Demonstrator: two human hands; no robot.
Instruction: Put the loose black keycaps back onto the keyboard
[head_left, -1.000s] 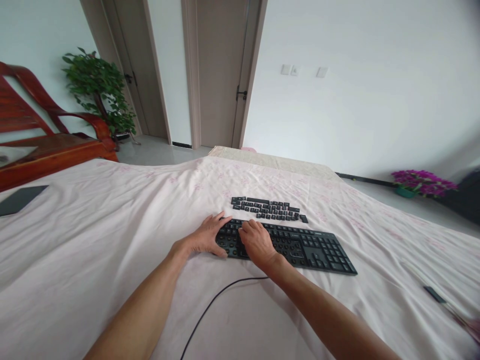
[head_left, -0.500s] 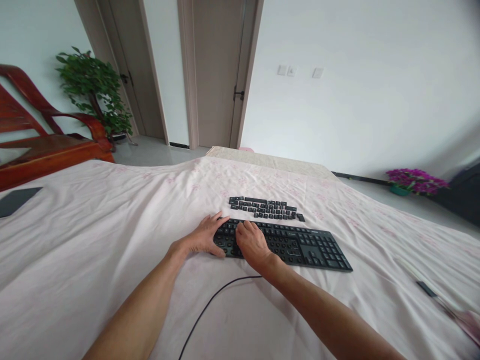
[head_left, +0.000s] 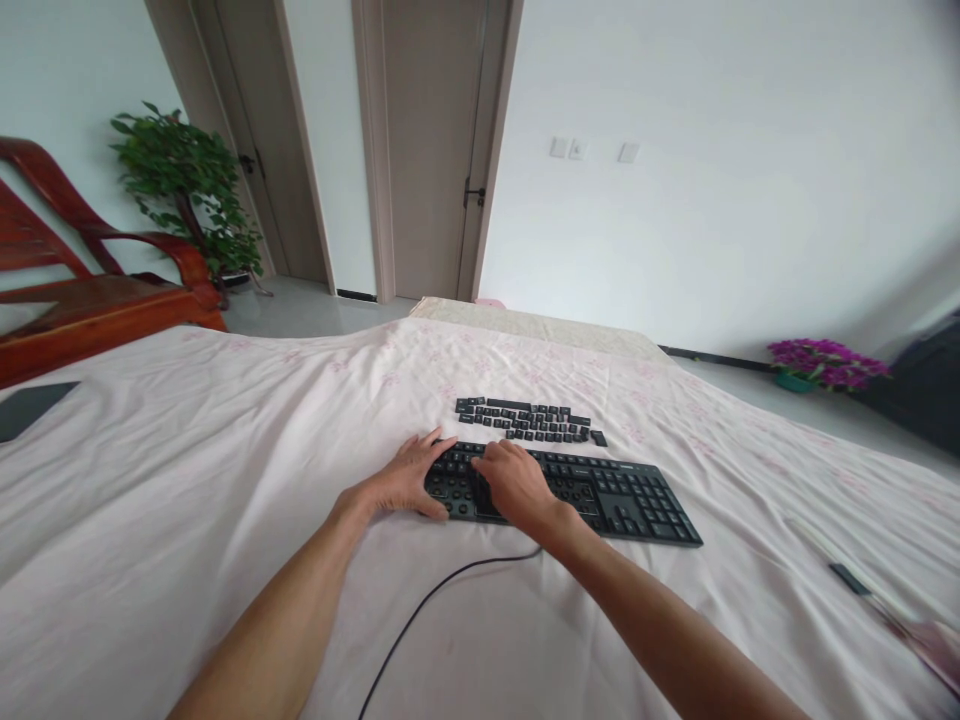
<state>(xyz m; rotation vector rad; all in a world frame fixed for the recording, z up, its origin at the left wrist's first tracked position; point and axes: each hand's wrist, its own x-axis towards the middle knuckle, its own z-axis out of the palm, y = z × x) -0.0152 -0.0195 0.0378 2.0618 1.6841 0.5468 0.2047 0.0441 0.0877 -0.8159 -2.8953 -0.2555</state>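
Note:
A black keyboard (head_left: 619, 495) lies on a pale pink sheet (head_left: 225, 450). My left hand (head_left: 409, 478) grips its left end, fingers over the far edge and thumb at the near edge. My right hand (head_left: 517, 485) rests just to the right on the keys. Its fingers curl down onto them, and their tips are hidden behind the back of the hand. Just beyond the keyboard, several loose black keycaps (head_left: 525, 420) lie in rows. The keyboard's black cable (head_left: 431, 600) runs back toward me.
A dark flat device (head_left: 30, 408) lies at the sheet's left edge, a thin dark tool (head_left: 851, 578) at the right. A red wooden chair (head_left: 97, 300) and a green plant (head_left: 187, 190) stand at the left, and purple flowers (head_left: 821, 362) by the right wall.
My right hand has shifted slightly right along the keys and toward me. The left hand keeps its hold on the keyboard's end. The view has drifted a little.

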